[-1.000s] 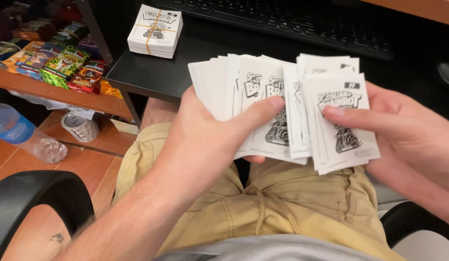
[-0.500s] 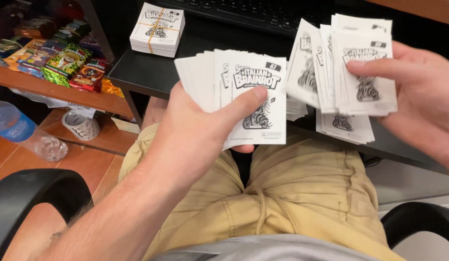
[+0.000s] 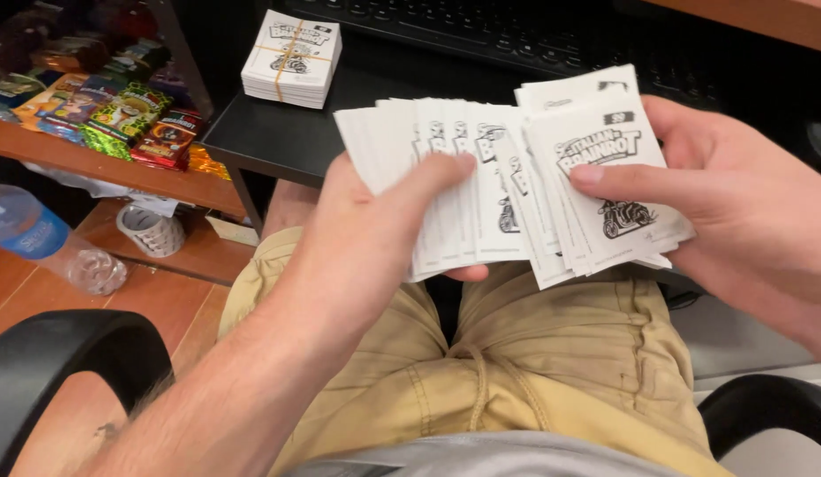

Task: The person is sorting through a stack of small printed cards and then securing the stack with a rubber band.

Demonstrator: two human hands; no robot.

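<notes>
Both hands have closed together again, merging the two fans of white packets over the lap. Left hand clamps its fan, thumb on top; right hand pinches its share likewise. A banded white bundle sits on the black tray; colourful packets, perhaps snacks, line the shelf.

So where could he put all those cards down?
The black desk is bare below the banded stack, left of the fanned cards both hands hold. The shelf of colourful packets is crowded.
</notes>
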